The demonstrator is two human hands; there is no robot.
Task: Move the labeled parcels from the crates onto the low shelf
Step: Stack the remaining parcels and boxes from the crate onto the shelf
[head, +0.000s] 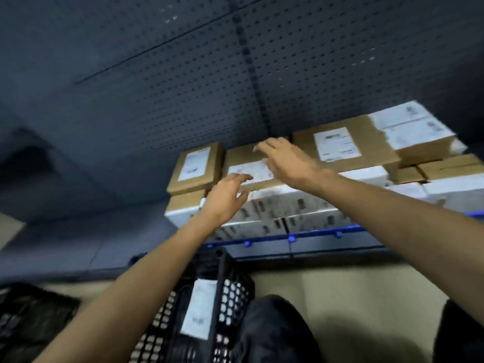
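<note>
A brown cardboard parcel [242,158] with a white label lies on top of a stack of white and brown parcels on the low shelf [314,235]. My right hand [285,159] hovers over its back right corner, fingers spread, holding nothing. At the parcel's front left edge is my left hand [225,196], fingers apart, either touching it or just off it. Below, a black crate [230,292] holds one labeled parcel [200,310] standing on edge.
More labeled parcels [340,146] are stacked to the right along the shelf, and one brown parcel [196,167] sits to the left. A dark pegboard wall [183,87] backs the shelf. A second black crate [28,318] is at lower left. My knees [277,331] are at the bottom.
</note>
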